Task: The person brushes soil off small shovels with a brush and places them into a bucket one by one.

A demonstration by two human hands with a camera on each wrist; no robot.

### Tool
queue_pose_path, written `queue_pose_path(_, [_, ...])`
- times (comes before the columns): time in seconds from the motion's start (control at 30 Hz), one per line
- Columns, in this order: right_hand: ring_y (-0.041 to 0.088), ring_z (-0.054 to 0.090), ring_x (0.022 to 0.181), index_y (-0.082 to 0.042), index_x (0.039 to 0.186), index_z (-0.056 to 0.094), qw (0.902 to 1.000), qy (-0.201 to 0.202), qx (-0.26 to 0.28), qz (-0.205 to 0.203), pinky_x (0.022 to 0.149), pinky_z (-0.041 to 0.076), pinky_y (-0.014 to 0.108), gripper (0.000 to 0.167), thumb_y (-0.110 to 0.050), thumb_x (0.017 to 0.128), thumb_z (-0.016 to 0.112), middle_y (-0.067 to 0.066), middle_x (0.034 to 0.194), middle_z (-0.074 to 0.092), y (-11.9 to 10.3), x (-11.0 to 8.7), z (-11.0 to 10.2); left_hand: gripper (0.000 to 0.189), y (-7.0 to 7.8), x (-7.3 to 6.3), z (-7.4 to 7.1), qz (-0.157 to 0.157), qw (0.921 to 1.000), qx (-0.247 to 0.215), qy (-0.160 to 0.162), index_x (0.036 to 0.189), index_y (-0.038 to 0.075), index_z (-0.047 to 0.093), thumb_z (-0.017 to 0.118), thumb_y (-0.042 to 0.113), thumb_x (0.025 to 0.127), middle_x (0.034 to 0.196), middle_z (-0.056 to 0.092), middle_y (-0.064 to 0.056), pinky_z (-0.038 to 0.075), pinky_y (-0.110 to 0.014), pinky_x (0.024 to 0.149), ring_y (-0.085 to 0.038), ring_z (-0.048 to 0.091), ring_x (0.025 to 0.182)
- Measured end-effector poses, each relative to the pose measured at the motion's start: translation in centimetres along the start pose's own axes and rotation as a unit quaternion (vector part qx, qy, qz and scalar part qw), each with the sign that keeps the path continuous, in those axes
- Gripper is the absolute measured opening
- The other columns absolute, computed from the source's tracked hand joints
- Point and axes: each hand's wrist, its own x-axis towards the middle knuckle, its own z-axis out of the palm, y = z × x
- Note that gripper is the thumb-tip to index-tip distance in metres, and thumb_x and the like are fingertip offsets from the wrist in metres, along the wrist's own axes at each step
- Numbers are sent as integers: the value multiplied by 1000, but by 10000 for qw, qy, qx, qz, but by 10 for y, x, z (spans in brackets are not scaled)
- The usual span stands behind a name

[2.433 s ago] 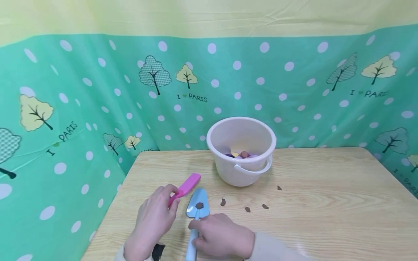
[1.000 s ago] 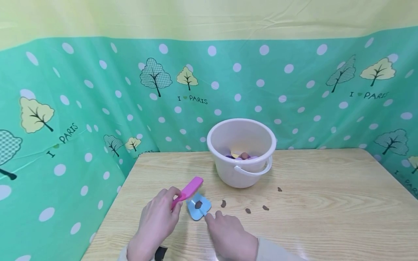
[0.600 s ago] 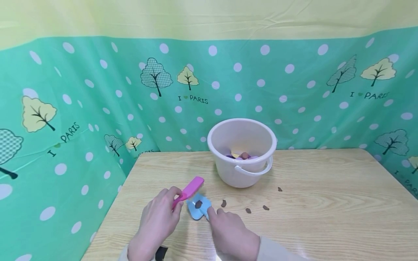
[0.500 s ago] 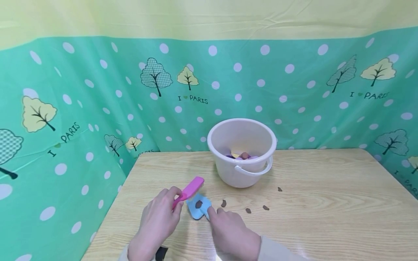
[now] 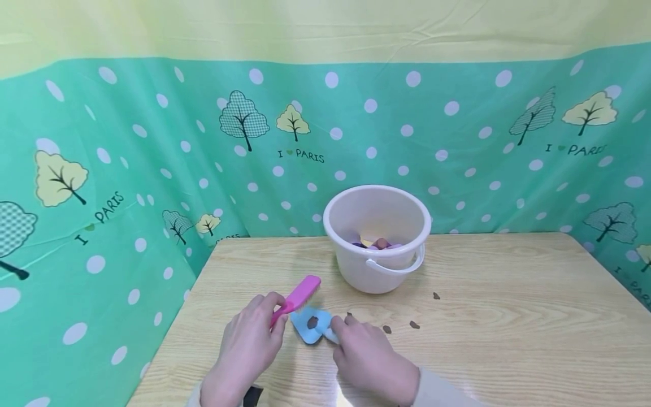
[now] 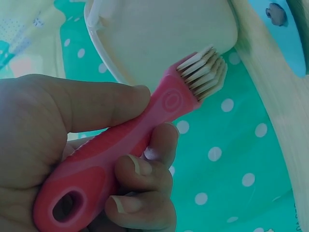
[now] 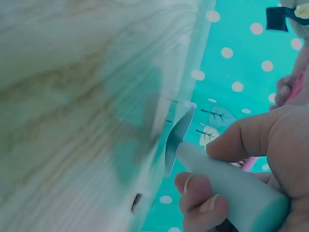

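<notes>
My left hand (image 5: pixel 249 339) grips a pink brush (image 5: pixel 303 291) by its handle; the left wrist view shows its pale bristles (image 6: pixel 205 72) and fingers curled round the handle. In my right hand (image 5: pixel 368 356) is the handle of a light-blue toy trowel (image 5: pixel 304 332), its blade pointing left. One brown flake (image 5: pixel 312 322) lies on the blade, and the brush's bristles are just above or at the blade's far edge; whether they touch it, I cannot tell. Several more brown flakes (image 5: pixel 387 329) lie on the table, one partly hidden behind my right hand.
A white bucket (image 5: pixel 358 271) with its handle hanging down stands at the back middle of the wooden table (image 5: pixel 508 339). Purple, yellow and brown pieces (image 5: pixel 380 243) lie inside it. A green dotted curtain (image 5: pixel 285 206) hangs behind and at the left.
The trowel has turned from pointing away to pointing left, with the flake still on it. My right hand has moved right; the brush has shifted slightly right, to the blade's far edge.
</notes>
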Motion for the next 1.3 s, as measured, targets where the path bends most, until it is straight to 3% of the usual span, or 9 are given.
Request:
queue_pose_path(0.3, [7, 44, 59, -13, 101, 60, 9993, 66, 323, 182, 49, 36, 24, 25, -10, 76, 63, -8, 76, 49, 13, -8, -17, 22, 3, -2, 0, 47, 10000, -56, 0, 103, 15, 65, 72, 12, 83, 69, 45, 5, 31, -25, 43, -10, 38, 52])
queue_pose_path(0.57, [7, 51, 68, -15, 101, 64, 9991, 204, 234, 289, 57, 42, 27, 27, -10, 75, 64, -7, 88, 59, 26, -15, -31, 18, 8, -4, 4, 317, 9994, -135, 44, 100, 13, 67, 71, 12, 83, 69, 43, 6, 29, -24, 43, -8, 36, 52])
queue_pose_path(0.87, [4, 48, 67, -16, 97, 66, 9992, 284, 95, 262, 59, 44, 26, 25, -10, 73, 66, -12, 83, 58, 38, -22, -47, 17, 7, -5, 7, 622, 9969, -238, 407, 99, 12, 69, 73, 12, 82, 72, 47, 9, 32, -21, 47, -6, 37, 55])
queue_pose_path(1.03, [4, 45, 63, -17, 94, 66, 9987, 420, -51, 268, 54, 40, 23, 24, -10, 72, 66, -12, 80, 55, 41, -26, -53, 17, 9, -6, 8, 775, 9959, -268, 382, 98, 14, 69, 73, 12, 82, 71, 45, 11, 31, -20, 46, -4, 36, 54])
queue_pose_path(1.3, [4, 42, 59, -17, 94, 66, 9996, 207, -164, 79, 53, 39, 22, 25, -9, 70, 66, -14, 76, 50, 46, -33, -75, 17, 15, -9, 12, 1107, 9925, -384, 337, 97, 19, 69, 72, 12, 82, 72, 44, 15, 31, -19, 45, -2, 36, 54])
